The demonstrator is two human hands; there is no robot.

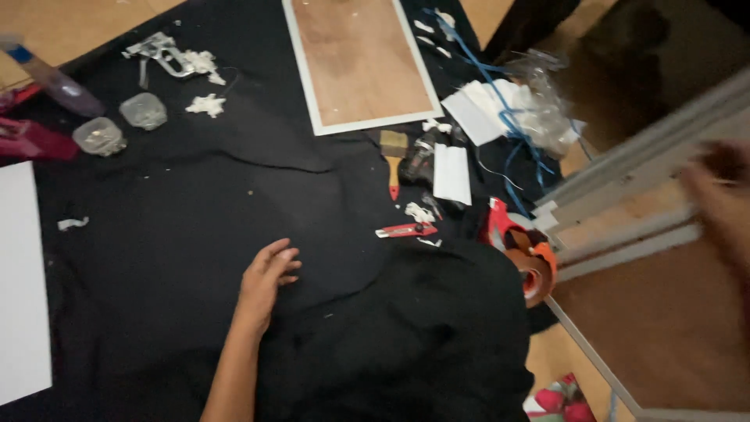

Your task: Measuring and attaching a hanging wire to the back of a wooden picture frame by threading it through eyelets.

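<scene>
Across the wooden floor [70,23], a black cloth [156,234] lies under the hands' left palm [264,283].

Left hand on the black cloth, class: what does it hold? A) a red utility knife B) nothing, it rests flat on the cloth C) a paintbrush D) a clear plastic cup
B: the left hand lies palm-down and empty on the black cloth; the red utility knife lies apart from it.

Wooden floor [70,27] under black cloth [172,234], white-framed panel [359,62] atop.
</scene>
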